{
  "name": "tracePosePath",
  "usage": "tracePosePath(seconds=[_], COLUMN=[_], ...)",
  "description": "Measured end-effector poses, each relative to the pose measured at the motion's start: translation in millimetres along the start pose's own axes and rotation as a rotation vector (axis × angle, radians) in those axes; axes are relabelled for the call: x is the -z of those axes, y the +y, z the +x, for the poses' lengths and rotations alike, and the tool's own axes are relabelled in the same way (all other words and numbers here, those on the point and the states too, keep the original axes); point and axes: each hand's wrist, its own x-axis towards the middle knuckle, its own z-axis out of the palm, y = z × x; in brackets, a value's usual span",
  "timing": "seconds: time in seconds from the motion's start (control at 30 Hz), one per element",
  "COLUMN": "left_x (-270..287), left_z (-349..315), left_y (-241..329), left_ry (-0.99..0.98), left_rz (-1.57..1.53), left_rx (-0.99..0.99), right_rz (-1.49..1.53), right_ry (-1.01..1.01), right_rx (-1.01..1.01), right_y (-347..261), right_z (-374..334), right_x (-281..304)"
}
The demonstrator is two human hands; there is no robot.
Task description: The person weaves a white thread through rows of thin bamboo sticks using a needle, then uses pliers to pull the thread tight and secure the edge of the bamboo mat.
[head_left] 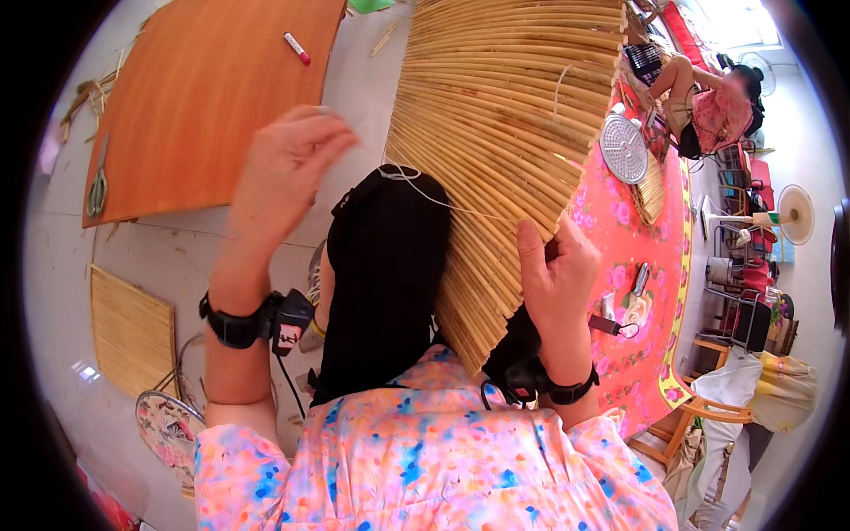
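Note:
A mat of thin yellow-brown sticks (496,115), fanned out side by side, lies slanting across my lap and reaches to the top of the view. My right hand (560,270) grips its right edge, thumb on top and fingers curled beneath. From the thumb a white thread (460,210) runs left to a loose loop over my black-clad knee. My left hand (297,164) is raised to the left of the mat, thumb and fingers pinched together and slightly blurred. Whatever lies between those fingertips cannot be made out. Another short white thread (560,88) sticks up from the mat farther off.
On the left is an orange-brown board (212,97) with scissors (99,181) and a marker (297,48). A smaller mat (133,327) and a round fan (166,429) are below it. At right, a pink flowered cloth (620,354) carries tools; a person (713,111) sits beyond, near an electric fan (795,214).

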Motion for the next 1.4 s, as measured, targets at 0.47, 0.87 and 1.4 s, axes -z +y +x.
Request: tracePosePath(seconds=[0.47,0.87,1.4], left_x=[-68.5,-81.6,-79.0], left_z=[-24.1,-14.2,-15.5], left_y=[56.2,51.4,52.4], left_ry=[-0.153,-0.195,-0.232], left_rz=[0.009,0.073,0.097], left_rx=[-0.328,-0.383,-0.376], right_rz=[-0.122,-0.09,-0.078], right_ry=[0.053,0.015,0.007], right_rx=[0.166,0.177,0.185], right_y=[-4.3,-4.7,-7.4], right_z=[-10.5,-10.1,-10.7], right_x=[-4.3,-3.3,-4.0])
